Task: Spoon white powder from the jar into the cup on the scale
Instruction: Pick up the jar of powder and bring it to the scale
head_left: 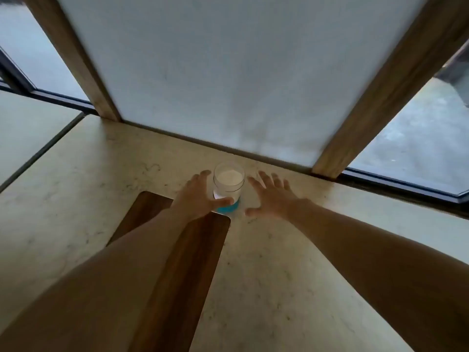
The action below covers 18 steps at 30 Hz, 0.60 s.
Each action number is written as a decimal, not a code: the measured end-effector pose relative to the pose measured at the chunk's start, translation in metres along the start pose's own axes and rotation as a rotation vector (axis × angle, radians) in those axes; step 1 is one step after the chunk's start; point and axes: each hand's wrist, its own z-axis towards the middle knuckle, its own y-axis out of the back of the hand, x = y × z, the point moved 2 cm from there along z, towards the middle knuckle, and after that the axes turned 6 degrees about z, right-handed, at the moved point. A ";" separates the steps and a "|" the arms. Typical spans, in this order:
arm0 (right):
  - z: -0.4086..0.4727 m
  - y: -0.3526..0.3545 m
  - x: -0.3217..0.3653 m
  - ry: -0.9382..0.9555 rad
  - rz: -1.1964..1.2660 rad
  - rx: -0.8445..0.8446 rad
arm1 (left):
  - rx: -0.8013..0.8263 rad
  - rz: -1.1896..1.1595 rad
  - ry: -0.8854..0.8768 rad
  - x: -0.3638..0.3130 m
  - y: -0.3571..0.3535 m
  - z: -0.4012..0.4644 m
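Clear glass jar (229, 182), lidless, full of white powder, blue band at its base, stands upright on the pale counter (76, 189) near the wall. Left hand (200, 196) grips its side; right hand (272, 196) is spread, just beside it.

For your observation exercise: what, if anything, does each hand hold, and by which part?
The left hand grips the glass jar of white powder around its lower side wall. The right hand is spread open beside it, holding nothing.

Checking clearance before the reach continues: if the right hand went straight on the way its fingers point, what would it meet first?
Probably the frosted panel behind the counter; the right hand passes beside the jar, though depth is unclear.
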 end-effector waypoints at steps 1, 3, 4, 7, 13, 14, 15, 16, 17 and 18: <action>0.002 -0.002 0.000 0.005 -0.004 0.012 | -0.017 -0.045 0.003 0.001 -0.003 0.003; 0.005 -0.004 -0.001 -0.001 -0.007 0.006 | -0.037 -0.113 0.001 0.001 -0.011 0.005; 0.009 -0.009 -0.004 -0.009 0.005 0.003 | -0.036 -0.143 0.007 0.004 -0.017 0.007; 0.012 -0.017 -0.004 0.002 -0.002 0.009 | -0.062 -0.236 -0.018 0.009 -0.030 0.011; 0.021 -0.029 -0.009 0.016 0.018 0.001 | -0.112 -0.384 0.067 0.012 -0.047 0.016; 0.023 -0.030 -0.009 0.016 0.025 -0.003 | -0.114 -0.385 0.068 0.013 -0.048 0.016; 0.024 -0.031 -0.009 0.014 0.030 -0.006 | -0.119 -0.386 0.067 0.013 -0.049 0.016; 0.025 -0.033 -0.009 0.012 0.033 -0.006 | -0.125 -0.395 0.067 0.013 -0.050 0.015; 0.026 -0.035 -0.009 0.009 0.035 -0.007 | -0.136 -0.396 0.068 0.013 -0.051 0.015; 0.027 -0.036 -0.008 0.009 0.039 -0.008 | -0.143 -0.390 0.069 0.013 -0.051 0.015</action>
